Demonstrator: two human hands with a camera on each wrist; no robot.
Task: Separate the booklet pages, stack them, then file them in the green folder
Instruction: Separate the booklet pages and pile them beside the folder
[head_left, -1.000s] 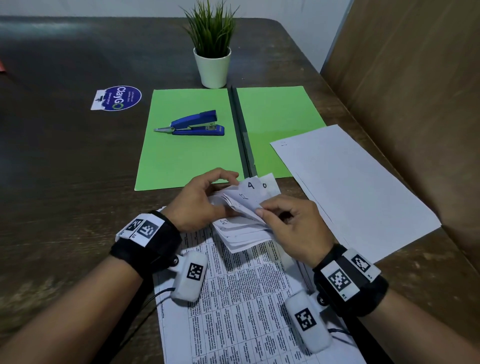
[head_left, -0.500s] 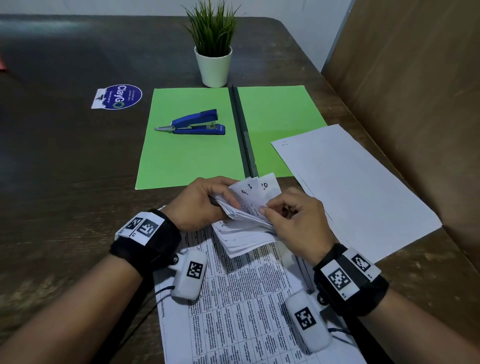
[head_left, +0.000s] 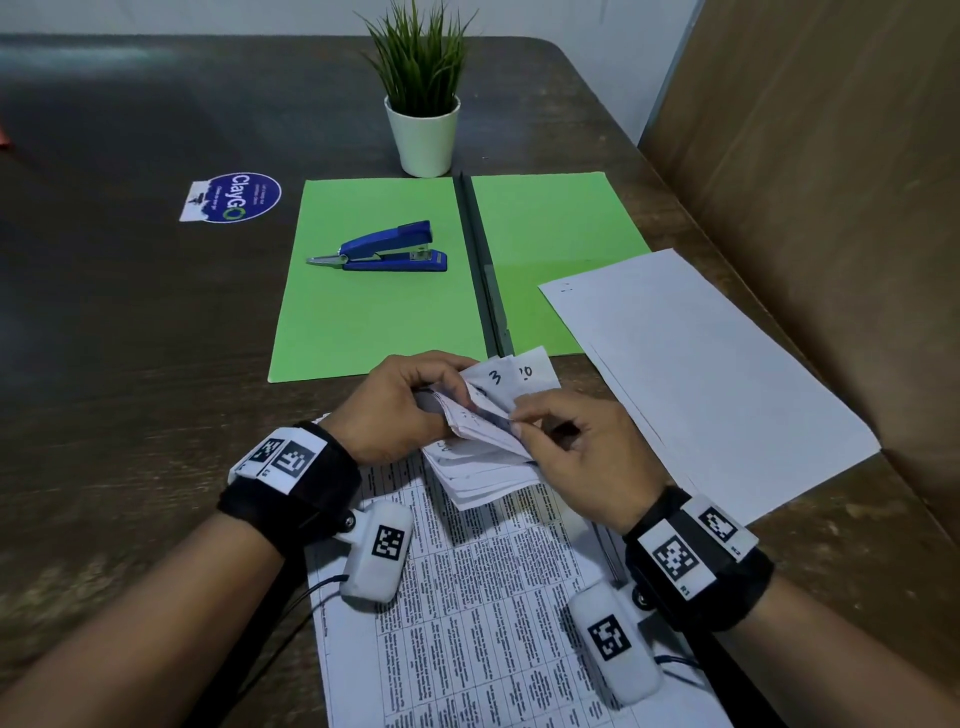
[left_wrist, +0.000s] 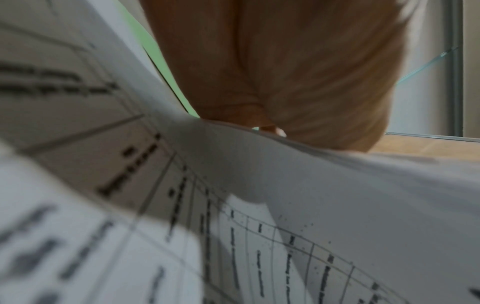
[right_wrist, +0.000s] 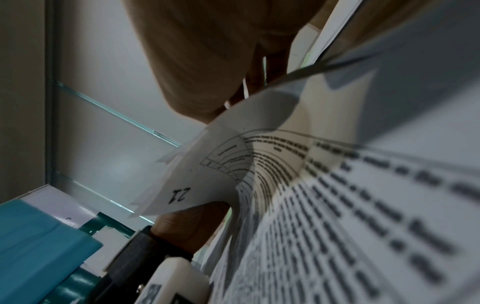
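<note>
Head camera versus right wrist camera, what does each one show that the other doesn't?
Only the head view shows the open green folder, the blue stapler lying on it, and the potted plant. Only the right wrist view shows a handwritten 21 on a page corner. Both show the booklet, gripped by the left hand and right hand.
</note>
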